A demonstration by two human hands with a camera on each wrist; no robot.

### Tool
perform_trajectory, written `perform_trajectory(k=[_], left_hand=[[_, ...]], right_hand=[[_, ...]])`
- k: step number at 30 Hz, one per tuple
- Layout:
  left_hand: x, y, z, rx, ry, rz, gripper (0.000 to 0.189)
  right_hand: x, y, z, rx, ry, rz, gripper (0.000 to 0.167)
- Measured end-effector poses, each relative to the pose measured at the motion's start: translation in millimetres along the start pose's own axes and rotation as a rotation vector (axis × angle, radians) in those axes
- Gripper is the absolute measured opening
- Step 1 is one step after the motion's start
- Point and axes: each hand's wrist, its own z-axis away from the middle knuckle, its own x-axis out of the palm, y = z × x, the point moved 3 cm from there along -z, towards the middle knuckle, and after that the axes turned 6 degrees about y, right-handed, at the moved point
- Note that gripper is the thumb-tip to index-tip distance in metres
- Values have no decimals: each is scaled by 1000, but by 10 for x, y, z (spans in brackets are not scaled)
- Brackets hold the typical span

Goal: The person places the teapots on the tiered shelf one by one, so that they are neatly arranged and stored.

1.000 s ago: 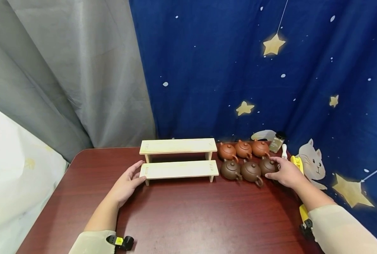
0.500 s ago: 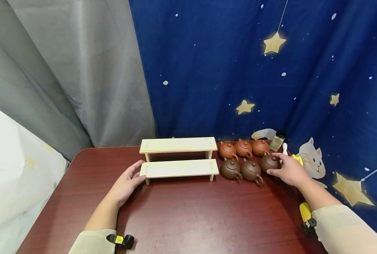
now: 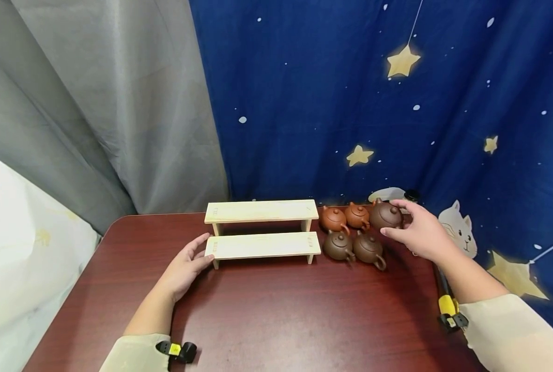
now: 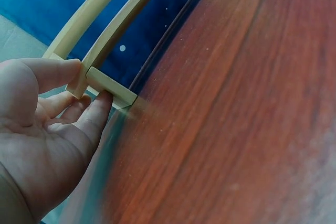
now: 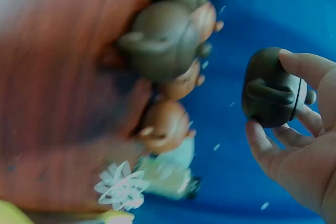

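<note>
A dark brown teapot [image 3: 386,215] is in my right hand [image 3: 423,232], gripped between thumb and fingers. The right wrist view shows this teapot [image 5: 265,90] off the table, tilted on its side in that picture, handle toward the camera. My left hand [image 3: 183,271] pinches the left end of the lower pale wooden shelf [image 3: 262,246]; in the left wrist view the thumb lies on the board's edge and fingers touch its leg [image 4: 113,88]. Behind it stands a higher wooden shelf [image 3: 262,211]. Two more dark brown teapots [image 3: 337,246] stand right of the shelves.
Reddish-brown teapots [image 3: 334,220] stand in a row behind the dark ones; the right wrist view shows another orange teapot [image 5: 165,125] beside a jar [image 5: 165,177] and a white whisk [image 5: 122,186]. Curtains hang behind the dark red table [image 3: 276,310].
My right hand has lifted the dark brown teapot from the right end of the front row, up and slightly back. My left hand has stayed on the lower shelf.
</note>
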Motion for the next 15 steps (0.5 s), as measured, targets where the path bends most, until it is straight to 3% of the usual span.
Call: perform_trajectory(k=[6,15], left_hand=[[18,31,7,-2,-1,6,80],[16,42,19,-2,0,26,80]], right_hand=[[103,-480,-85,-69,-23,-90,77],[458,-1214,-264,-136,-90,-270,74]])
